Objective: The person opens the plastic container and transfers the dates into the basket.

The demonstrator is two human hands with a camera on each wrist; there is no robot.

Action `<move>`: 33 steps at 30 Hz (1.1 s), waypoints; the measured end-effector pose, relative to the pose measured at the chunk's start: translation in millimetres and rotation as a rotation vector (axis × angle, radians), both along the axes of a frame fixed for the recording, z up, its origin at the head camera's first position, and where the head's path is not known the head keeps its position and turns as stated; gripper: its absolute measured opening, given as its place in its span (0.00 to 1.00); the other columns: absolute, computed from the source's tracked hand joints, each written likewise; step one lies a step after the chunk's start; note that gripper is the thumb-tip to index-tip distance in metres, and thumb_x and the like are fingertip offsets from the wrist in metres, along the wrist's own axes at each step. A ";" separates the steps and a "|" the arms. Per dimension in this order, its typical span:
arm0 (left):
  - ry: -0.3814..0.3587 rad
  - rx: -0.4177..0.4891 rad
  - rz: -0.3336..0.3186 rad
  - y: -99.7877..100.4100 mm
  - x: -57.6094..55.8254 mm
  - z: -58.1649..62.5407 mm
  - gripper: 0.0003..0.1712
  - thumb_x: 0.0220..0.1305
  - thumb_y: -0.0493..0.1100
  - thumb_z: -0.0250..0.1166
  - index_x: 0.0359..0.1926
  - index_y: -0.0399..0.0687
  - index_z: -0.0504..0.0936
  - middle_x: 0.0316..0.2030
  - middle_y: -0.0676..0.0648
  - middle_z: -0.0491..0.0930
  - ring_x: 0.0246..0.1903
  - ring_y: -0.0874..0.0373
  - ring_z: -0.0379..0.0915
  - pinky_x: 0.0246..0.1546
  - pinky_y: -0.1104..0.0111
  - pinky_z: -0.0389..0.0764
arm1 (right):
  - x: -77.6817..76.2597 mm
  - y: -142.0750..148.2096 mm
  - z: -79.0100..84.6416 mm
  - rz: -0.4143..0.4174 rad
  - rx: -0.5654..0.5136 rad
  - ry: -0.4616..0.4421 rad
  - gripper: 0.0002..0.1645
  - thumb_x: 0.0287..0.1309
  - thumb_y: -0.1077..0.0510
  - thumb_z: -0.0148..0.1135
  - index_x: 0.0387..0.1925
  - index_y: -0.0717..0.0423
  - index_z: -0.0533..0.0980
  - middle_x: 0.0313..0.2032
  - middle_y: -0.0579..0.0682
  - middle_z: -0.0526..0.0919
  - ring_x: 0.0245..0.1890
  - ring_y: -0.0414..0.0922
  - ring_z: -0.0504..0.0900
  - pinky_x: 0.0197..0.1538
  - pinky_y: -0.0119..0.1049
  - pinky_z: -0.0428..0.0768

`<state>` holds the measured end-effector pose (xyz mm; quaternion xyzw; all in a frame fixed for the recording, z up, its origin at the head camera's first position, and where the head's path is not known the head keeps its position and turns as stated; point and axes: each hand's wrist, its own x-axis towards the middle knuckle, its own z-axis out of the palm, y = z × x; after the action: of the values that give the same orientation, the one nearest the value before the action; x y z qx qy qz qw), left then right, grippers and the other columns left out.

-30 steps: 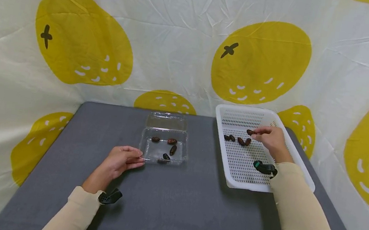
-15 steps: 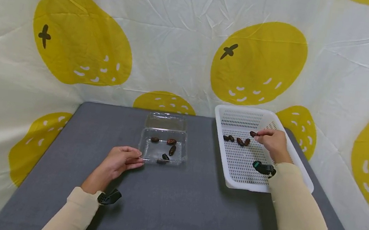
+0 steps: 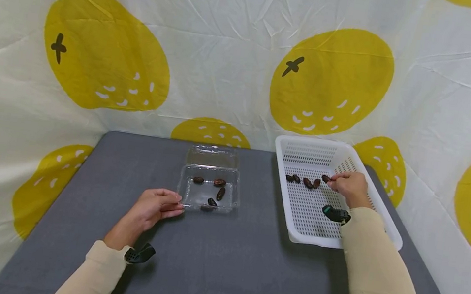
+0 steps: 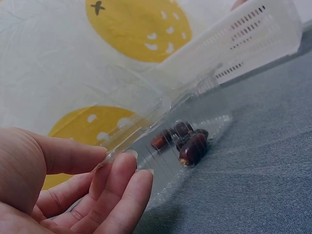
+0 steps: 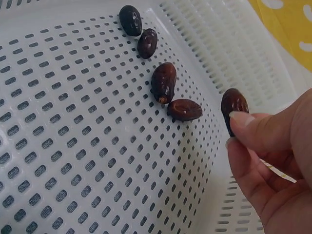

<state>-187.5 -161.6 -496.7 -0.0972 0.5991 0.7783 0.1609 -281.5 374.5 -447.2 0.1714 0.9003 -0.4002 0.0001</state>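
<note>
Dates [image 5: 184, 110] lay in two pairs on the slotted floor of a white basket [image 3: 314, 240], over which the right hand [image 3: 351, 187] held a fifth date [image 5: 234, 101] in a pinch, near the closer pair. Well to the left, on the grey table [image 3: 210, 273], the left hand [image 3: 155, 208] gripped the near left corner of a clear plastic container [image 3: 199, 193], its lid [image 3: 212, 158] open at the far side and five more dates [image 3: 221, 194] inside.
</note>
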 end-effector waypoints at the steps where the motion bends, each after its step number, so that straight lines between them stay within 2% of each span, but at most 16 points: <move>1: 0.002 0.000 0.000 0.0 0.2 0.1 0.05 0.70 0.30 0.65 0.38 0.39 0.87 0.31 0.47 0.87 0.34 0.56 0.89 0.47 0.59 0.93 | -0.6 0.9 -0.9 -0.003 0.011 -0.005 0.22 0.64 0.59 0.68 0.55 0.69 0.80 0.52 0.67 0.81 0.50 0.58 0.76 0.46 0.39 0.79; 5: 0.001 -0.003 0.005 0.3 1.5 0.0 0.06 0.69 0.29 0.65 0.36 0.41 0.87 0.30 0.47 0.87 0.33 0.56 0.89 0.47 0.59 0.93 | -1.6 5.7 -5.1 0.001 0.069 -0.015 0.21 0.60 0.58 0.70 0.51 0.69 0.83 0.48 0.67 0.84 0.47 0.57 0.78 0.41 0.37 0.78; 9: -0.002 -0.005 0.004 1.3 3.6 -1.6 0.06 0.69 0.29 0.65 0.37 0.40 0.87 0.30 0.47 0.87 0.33 0.56 0.89 0.46 0.59 0.93 | -0.5 11.3 -9.6 0.019 0.099 -0.003 0.20 0.55 0.59 0.73 0.46 0.69 0.84 0.38 0.61 0.87 0.42 0.54 0.79 0.34 0.32 0.76; 12: 0.000 -0.011 0.005 1.5 5.5 -3.4 0.04 0.69 0.29 0.65 0.40 0.36 0.87 0.30 0.46 0.87 0.33 0.56 0.88 0.46 0.58 0.93 | 0.0 12.4 -12.5 0.045 0.071 0.002 0.19 0.53 0.62 0.73 0.45 0.71 0.84 0.29 0.51 0.86 0.35 0.48 0.80 0.31 0.29 0.77; 15: -0.005 -0.013 0.012 1.0 7.1 -4.8 0.04 0.69 0.29 0.66 0.40 0.36 0.86 0.31 0.46 0.87 0.33 0.56 0.88 0.46 0.59 0.93 | -0.6 11.1 -14.1 0.080 0.023 -0.001 0.20 0.54 0.66 0.71 0.46 0.76 0.82 0.24 0.47 0.84 0.27 0.40 0.81 0.29 0.26 0.80; 20: 0.004 -0.012 0.020 0.1 6.5 -4.5 0.06 0.69 0.29 0.66 0.36 0.41 0.87 0.31 0.47 0.87 0.33 0.56 0.88 0.45 0.60 0.93 | -1.8 4.7 -10.1 0.069 -0.022 0.017 0.20 0.55 0.68 0.67 0.48 0.79 0.80 0.29 0.54 0.85 0.22 0.37 0.81 0.30 0.29 0.88; 26: 0.011 -0.023 0.011 0.5 3.7 -1.4 0.03 0.69 0.30 0.66 0.39 0.37 0.86 0.30 0.48 0.87 0.33 0.57 0.88 0.46 0.60 0.93 | -7.5 -8.4 -2.0 0.054 0.011 0.026 0.18 0.58 0.65 0.66 0.47 0.75 0.82 0.31 0.56 0.87 0.26 0.41 0.83 0.37 0.36 0.91; 31: 0.016 -0.029 0.013 1.5 0.9 -0.1 0.03 0.70 0.30 0.66 0.42 0.34 0.85 0.30 0.47 0.87 0.33 0.57 0.88 0.45 0.60 0.93 | -11.6 -34.0 13.3 0.111 -0.051 0.033 0.18 0.65 0.60 0.66 0.52 0.69 0.83 0.46 0.62 0.86 0.34 0.45 0.84 0.53 0.45 0.91; 33: 0.016 -0.030 0.016 2.0 -0.2 0.3 0.02 0.69 0.30 0.66 0.40 0.36 0.85 0.30 0.47 0.87 0.32 0.57 0.88 0.45 0.61 0.93 | -12.1 -47.1 21.7 0.153 -0.079 0.047 0.19 0.67 0.59 0.66 0.54 0.68 0.83 0.50 0.63 0.85 0.38 0.46 0.86 0.55 0.45 0.91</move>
<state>-187.7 -159.7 -496.3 -0.0980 0.6110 0.7714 0.1483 -293.6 327.4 -425.6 0.0926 0.8940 -0.4380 0.0164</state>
